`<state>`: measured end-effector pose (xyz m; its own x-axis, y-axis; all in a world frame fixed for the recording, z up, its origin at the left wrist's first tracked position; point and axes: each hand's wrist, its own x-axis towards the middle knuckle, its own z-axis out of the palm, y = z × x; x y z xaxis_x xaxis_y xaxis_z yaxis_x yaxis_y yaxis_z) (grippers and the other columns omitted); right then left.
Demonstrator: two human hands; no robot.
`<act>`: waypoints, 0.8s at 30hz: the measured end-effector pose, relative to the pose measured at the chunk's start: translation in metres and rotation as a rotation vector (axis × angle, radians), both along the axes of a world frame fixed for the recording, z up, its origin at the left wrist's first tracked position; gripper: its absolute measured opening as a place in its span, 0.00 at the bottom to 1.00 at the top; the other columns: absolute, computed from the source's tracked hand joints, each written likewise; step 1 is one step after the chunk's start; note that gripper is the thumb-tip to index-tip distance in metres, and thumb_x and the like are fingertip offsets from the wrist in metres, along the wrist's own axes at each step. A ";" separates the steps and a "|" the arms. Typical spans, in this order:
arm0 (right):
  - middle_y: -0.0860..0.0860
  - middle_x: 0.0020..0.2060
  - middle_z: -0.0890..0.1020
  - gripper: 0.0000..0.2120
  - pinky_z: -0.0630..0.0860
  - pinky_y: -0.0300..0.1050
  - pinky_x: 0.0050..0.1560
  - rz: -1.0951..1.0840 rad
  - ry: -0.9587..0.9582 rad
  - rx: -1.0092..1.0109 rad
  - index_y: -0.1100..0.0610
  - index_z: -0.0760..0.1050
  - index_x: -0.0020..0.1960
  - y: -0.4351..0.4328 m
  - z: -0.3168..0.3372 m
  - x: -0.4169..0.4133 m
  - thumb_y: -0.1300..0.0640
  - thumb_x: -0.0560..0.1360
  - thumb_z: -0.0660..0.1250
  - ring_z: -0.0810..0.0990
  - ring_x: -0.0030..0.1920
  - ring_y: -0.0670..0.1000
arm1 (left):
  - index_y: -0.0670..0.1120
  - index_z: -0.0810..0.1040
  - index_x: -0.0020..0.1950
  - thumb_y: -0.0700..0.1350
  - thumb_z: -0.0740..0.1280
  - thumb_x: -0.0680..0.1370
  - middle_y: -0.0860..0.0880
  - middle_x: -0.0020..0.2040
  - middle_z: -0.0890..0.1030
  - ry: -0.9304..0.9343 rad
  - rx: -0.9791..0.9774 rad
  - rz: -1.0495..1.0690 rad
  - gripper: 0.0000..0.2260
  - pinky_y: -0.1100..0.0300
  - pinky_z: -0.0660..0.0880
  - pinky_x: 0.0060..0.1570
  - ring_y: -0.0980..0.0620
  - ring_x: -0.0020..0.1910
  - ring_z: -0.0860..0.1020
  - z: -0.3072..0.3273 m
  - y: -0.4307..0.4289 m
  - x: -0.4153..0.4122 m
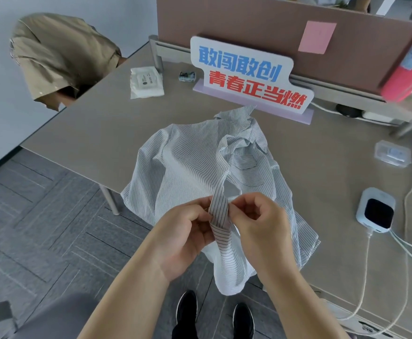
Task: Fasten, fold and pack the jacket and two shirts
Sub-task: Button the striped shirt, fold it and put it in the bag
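Lying across desk [107, 133] near edge: striped shirt [185, 162], collar pointing away, hem hanging over edge toward person. Front placket strip [221, 206] running lengthwise from collar straight to hands. Left hand [188, 231], right hand [258, 223] both pinching placket between fingertips, equally near, likely working a button.

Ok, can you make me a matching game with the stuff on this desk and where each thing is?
Things:
1. striped shirt
2. tan jacket
3. pink note
4. white packet

Places:
A. stuck on the brown divider
B. lying flat on the desk, left of the sign
C. draped over something beyond the desk's far left corner
D. on the desk, front strip pinched by both hands

Pairs: 1-D, 2-C, 3-A, 4-B
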<state>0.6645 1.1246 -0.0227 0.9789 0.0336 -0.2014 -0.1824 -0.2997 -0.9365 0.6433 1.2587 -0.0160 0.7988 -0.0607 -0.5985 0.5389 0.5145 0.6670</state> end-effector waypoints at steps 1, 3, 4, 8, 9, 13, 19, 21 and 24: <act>0.42 0.32 0.82 0.05 0.72 0.30 0.34 -0.001 -0.001 0.003 0.51 0.79 0.40 0.000 0.000 0.001 0.60 0.73 0.70 0.78 0.32 0.39 | 0.32 0.78 0.56 0.30 0.53 0.74 0.34 0.52 0.79 0.001 0.004 -0.001 0.17 0.49 0.74 0.60 0.41 0.51 0.77 0.000 0.000 0.000; 0.42 0.33 0.82 0.05 0.73 0.30 0.34 -0.011 -0.001 0.006 0.51 0.78 0.40 0.001 0.001 0.001 0.60 0.73 0.70 0.79 0.33 0.39 | 0.31 0.77 0.56 0.30 0.54 0.74 0.35 0.51 0.80 0.004 0.009 -0.001 0.16 0.52 0.77 0.56 0.41 0.50 0.77 0.000 0.001 0.001; 0.42 0.33 0.82 0.05 0.73 0.30 0.34 -0.017 -0.002 0.007 0.51 0.79 0.40 0.002 0.001 0.002 0.60 0.73 0.70 0.79 0.33 0.40 | 0.31 0.77 0.56 0.30 0.54 0.74 0.35 0.50 0.79 0.004 0.007 0.001 0.16 0.53 0.78 0.54 0.41 0.50 0.77 0.001 0.002 0.001; 0.45 0.33 0.83 0.04 0.75 0.33 0.35 -0.020 -0.003 -0.005 0.51 0.79 0.40 0.006 0.001 0.005 0.59 0.72 0.71 0.80 0.34 0.42 | 0.34 0.77 0.56 0.30 0.58 0.76 0.35 0.48 0.79 0.001 0.016 -0.013 0.12 0.51 0.76 0.55 0.41 0.48 0.77 0.005 0.003 0.001; 0.46 0.33 0.83 0.04 0.75 0.34 0.36 -0.022 -0.004 -0.007 0.51 0.79 0.40 0.006 0.001 0.006 0.59 0.72 0.71 0.80 0.35 0.42 | 0.35 0.77 0.56 0.31 0.59 0.76 0.37 0.47 0.79 -0.001 0.023 -0.020 0.11 0.52 0.77 0.53 0.42 0.47 0.77 0.006 0.003 0.001; 0.45 0.33 0.82 0.05 0.75 0.33 0.36 -0.040 0.000 0.003 0.51 0.79 0.39 0.008 0.002 0.010 0.59 0.72 0.71 0.80 0.35 0.42 | 0.38 0.78 0.57 0.35 0.66 0.75 0.41 0.47 0.82 -0.034 0.111 -0.059 0.11 0.57 0.78 0.48 0.48 0.46 0.80 0.008 0.004 0.002; 0.45 0.32 0.82 0.05 0.74 0.31 0.35 -0.058 0.015 0.023 0.51 0.79 0.39 0.005 0.001 0.013 0.59 0.72 0.72 0.79 0.34 0.41 | 0.38 0.78 0.58 0.28 0.64 0.74 0.37 0.51 0.83 -0.056 0.101 0.003 0.14 0.60 0.81 0.46 0.46 0.46 0.82 0.009 0.002 0.008; 0.44 0.32 0.82 0.05 0.73 0.32 0.34 -0.068 0.016 0.027 0.50 0.79 0.39 0.003 0.000 0.014 0.59 0.72 0.72 0.79 0.33 0.40 | 0.38 0.78 0.57 0.26 0.62 0.74 0.38 0.49 0.84 -0.068 0.109 -0.011 0.16 0.62 0.81 0.43 0.47 0.44 0.82 0.010 0.000 0.009; 0.44 0.32 0.82 0.05 0.73 0.35 0.36 -0.085 0.013 0.033 0.51 0.79 0.39 0.002 -0.001 0.015 0.58 0.72 0.72 0.78 0.33 0.41 | 0.39 0.78 0.58 0.23 0.61 0.72 0.39 0.47 0.84 -0.083 0.120 -0.024 0.19 0.63 0.79 0.41 0.48 0.42 0.82 0.011 -0.002 0.010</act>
<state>0.6800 1.1264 -0.0239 0.9758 -0.0429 -0.2145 -0.2183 -0.2515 -0.9429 0.6536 1.2563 -0.0052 0.8451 -0.0122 -0.5345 0.4902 0.4165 0.7656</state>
